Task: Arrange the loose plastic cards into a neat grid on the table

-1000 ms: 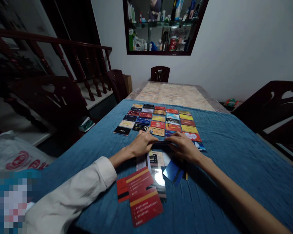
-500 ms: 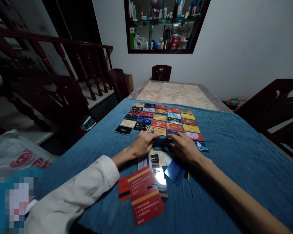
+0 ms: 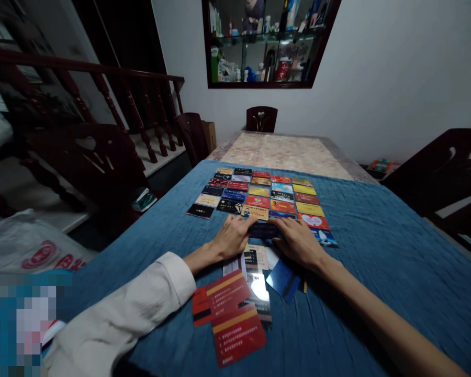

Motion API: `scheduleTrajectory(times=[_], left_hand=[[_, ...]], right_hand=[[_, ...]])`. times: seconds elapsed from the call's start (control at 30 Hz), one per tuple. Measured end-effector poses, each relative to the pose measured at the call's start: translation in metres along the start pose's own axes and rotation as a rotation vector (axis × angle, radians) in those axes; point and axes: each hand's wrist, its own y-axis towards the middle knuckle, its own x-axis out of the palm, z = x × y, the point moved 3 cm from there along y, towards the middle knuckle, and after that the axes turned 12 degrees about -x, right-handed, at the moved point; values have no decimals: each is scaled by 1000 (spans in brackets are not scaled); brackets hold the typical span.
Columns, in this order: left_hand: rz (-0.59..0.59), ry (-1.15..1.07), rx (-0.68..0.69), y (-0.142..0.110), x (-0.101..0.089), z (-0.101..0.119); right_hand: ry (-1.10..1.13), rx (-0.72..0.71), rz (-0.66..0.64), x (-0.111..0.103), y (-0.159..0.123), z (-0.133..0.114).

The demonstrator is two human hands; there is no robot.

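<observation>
Between my two hands is a dark card (image 3: 264,230), low over the blue cloth below the card rows. My left hand (image 3: 232,236) has its fingers closed on the card's left end. At the right end, my right hand (image 3: 298,238) grips the same card with thumb and fingers. Just beyond my fingertips lie several colourful cards in neat columns, among them a tan card (image 3: 255,212) and a red card with a white heart (image 3: 314,221). Nearer me is a loose overlapping pile with a red card (image 3: 239,335), a blue card (image 3: 283,279) and a shiny grey card (image 3: 259,293).
A blue cloth (image 3: 377,251) covers the near part of the table, and the patterned tabletop (image 3: 275,149) shows at the far end. Dark wooden chairs (image 3: 261,119) stand around it. At the left are a white plastic bag (image 3: 31,241) and a railing (image 3: 82,68).
My left hand shifts slightly, and both hands stay on the dark card, which sits a little flatter. The whole view has moved slightly; the other cards keep their layout.
</observation>
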Motion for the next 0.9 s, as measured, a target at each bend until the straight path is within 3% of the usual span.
scheduleTrajectory(times=[0.33,0.7,0.9], left_hand=[[7,-11,-28,0,4,1],[71,-148,-35,3,2,-4],[53,-100,-13,2,-2,-5]], right_hand=[[42,83,-42,1,2,-4],[-55,63,27,-1,3,-5],[-103,21,79,-3,2,-6]])
